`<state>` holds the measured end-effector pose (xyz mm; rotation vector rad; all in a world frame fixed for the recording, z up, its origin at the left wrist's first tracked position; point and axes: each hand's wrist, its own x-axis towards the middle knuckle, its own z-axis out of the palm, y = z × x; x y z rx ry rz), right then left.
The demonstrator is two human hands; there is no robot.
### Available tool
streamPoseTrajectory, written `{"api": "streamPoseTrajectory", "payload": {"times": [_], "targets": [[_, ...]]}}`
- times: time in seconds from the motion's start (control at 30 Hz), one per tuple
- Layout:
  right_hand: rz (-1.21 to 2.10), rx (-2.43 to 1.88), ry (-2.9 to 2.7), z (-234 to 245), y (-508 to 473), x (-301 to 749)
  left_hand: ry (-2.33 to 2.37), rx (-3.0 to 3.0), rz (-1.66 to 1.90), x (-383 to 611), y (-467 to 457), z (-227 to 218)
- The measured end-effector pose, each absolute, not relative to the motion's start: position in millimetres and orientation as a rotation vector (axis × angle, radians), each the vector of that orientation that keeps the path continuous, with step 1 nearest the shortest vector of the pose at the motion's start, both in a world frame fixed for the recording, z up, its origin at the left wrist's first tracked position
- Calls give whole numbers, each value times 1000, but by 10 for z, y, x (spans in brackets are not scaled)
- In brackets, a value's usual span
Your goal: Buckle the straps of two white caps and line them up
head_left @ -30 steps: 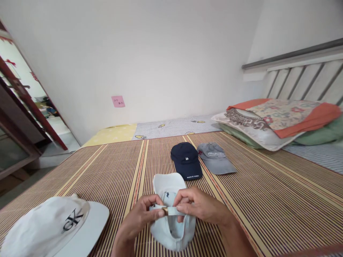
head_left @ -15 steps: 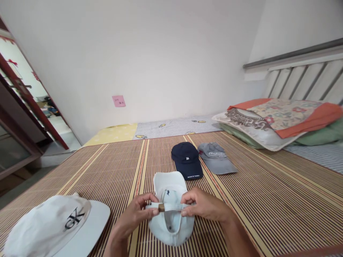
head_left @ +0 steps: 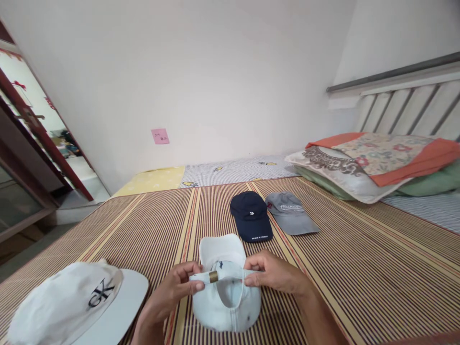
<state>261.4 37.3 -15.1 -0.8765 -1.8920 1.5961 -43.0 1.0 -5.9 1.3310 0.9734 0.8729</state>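
A pale blue baseball cap (head_left: pixel 215 311) lies on the mat in front of me, its brim pointing away and its back opening facing me. Across that opening runs the cap's strap (head_left: pixel 230 272) with a brass-coloured buckle (head_left: pixel 213 276). My left hand (head_left: pixel 176 287) pinches the strap's left end between thumb and fingers, just left of the buckle. At the right edge of the opening, my right hand (head_left: pixel 275 274) pinches the strap's other side.
A white cap with black letters (head_left: pixel 72 302) lies at the left. Beyond the brim sit a navy cap (head_left: pixel 250 215) and a grey cap (head_left: pixel 291 213). Pillows (head_left: pixel 388 158) are stacked at the back right on the striped bed mat (head_left: pixel 143 230).
My left hand has shifted a little left with the strap end and buckle. The cap's brim has swung slightly left, and the strap now tilts and bows. My right hand has barely moved.
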Motion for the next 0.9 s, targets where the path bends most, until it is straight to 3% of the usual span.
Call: {"api": "streamPoseTrajectory", "payload": {"times": [0.3, 0.53, 0.9], "targets": [[1590, -860, -2000, -95, 355, 2563, 1005, 1334, 984, -549, -43, -66], [1716, -493, -1737, 56, 243, 2691, 817, 1231, 1006, -557, -117, -52], [1907, -194, -1173, -28, 128, 2553, 605, 662, 1332, -241, -153, -57]]}}
